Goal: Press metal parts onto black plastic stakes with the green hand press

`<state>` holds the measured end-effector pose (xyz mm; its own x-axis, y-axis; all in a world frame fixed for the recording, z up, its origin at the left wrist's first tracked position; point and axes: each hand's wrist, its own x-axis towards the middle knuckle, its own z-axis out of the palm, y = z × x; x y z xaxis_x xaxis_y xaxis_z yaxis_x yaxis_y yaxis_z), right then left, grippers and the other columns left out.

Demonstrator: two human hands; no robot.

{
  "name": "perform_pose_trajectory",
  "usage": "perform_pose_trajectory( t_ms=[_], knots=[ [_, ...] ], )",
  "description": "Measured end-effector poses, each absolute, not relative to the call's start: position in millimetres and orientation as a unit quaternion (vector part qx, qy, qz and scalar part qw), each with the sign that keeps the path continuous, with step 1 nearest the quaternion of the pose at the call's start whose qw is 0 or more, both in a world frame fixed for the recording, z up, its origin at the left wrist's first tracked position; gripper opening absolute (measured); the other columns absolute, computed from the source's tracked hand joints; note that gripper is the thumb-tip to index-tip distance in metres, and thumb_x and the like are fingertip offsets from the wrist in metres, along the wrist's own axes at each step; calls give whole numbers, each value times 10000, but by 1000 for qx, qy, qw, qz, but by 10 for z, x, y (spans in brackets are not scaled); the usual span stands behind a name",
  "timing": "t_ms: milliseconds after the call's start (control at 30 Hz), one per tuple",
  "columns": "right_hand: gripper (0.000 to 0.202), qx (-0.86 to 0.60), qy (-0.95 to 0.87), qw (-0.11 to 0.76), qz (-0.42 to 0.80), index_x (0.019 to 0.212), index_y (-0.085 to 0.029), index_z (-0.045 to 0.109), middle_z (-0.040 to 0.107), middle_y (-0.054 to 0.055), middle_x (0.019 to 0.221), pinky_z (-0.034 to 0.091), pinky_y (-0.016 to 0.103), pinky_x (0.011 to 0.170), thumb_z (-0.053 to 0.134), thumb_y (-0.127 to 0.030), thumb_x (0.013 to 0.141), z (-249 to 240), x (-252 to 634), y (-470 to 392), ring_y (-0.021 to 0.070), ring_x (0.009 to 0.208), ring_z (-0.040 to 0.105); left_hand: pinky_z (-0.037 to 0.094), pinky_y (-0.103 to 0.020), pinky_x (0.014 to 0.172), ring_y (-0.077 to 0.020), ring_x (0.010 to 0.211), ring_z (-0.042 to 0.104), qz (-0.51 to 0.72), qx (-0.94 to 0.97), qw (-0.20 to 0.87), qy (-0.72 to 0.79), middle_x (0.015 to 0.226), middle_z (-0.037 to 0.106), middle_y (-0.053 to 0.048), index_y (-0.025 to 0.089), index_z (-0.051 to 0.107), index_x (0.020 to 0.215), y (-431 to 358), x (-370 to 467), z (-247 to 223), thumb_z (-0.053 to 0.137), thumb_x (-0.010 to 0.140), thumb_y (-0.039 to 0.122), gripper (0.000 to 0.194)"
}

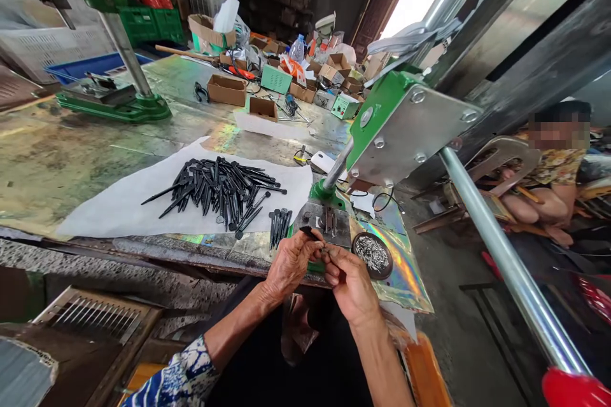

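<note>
My left hand (pixel 292 259) is closed on a small black part (pixel 308 230), whose dark end sticks out above the fingers. Right beside it, my right hand (pixel 347 273) is pinched, its fingertips meeting the left ones; what sits between them is too small to make out. Both hands are just in front of the metal base (pixel 312 216) of a green hand press (pixel 382 133). Close on the right stands a round dark dish (pixel 372 255) full of tiny silvery pins. A few black pointed pieces (pixel 279 226) lie left of the press, and a large pile of them (pixel 219 187) rests on white sheeting (pixel 119 203).
A long metal lever (pixel 515 261) with a red knob slants down at the right. Another green press (pixel 114 105) stands at the back left. Cardboard boxes (pixel 226 90) and clutter fill the table's far end. Another person (pixel 548 184) sits at the right.
</note>
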<state>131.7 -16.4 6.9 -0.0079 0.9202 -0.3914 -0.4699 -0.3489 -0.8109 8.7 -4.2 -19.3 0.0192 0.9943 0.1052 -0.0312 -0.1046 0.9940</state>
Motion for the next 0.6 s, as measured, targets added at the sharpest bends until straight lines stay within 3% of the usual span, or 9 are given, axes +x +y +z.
perform_pose_trajectory(
  t_ms=[200, 367, 500, 600],
  knots=[
    [327, -439, -173, 530, 704, 789, -89, 738, 538, 16, 654, 254, 113, 392, 787, -129, 469, 153, 1326, -76, 30, 507, 326, 456, -223, 575, -108, 536, 543, 543, 506, 497, 449, 584, 570, 35, 188, 552, 804, 211, 173, -170, 486, 811, 298, 129],
    [311, -461, -174, 543, 679, 788, -99, 733, 564, 48, 661, 275, 118, 402, 798, -118, 484, 224, 1528, -118, 44, 519, 357, 419, -207, 504, -105, 494, 511, 525, 502, 515, 455, 558, 536, 46, 197, 503, 765, 517, 229, -133, 478, 780, 284, 92],
    [296, -479, -259, 584, 602, 834, -158, 737, 552, 45, 728, 295, 140, 398, 820, -232, 560, 578, 1912, -289, 53, 520, 342, 398, -208, 502, -105, 470, 486, 478, 549, 488, 481, 522, 509, 54, 200, 504, 768, 712, 234, -151, 464, 771, 250, 64],
    [261, -525, -389, 585, 481, 882, -236, 743, 568, 94, 806, 379, 238, 403, 704, -444, 729, 959, 2207, -459, 128, 560, 445, 394, -209, 517, -108, 478, 490, 442, 580, 461, 505, 516, 499, 52, 201, 510, 764, 776, 236, -181, 462, 782, 236, 62]
  ],
)
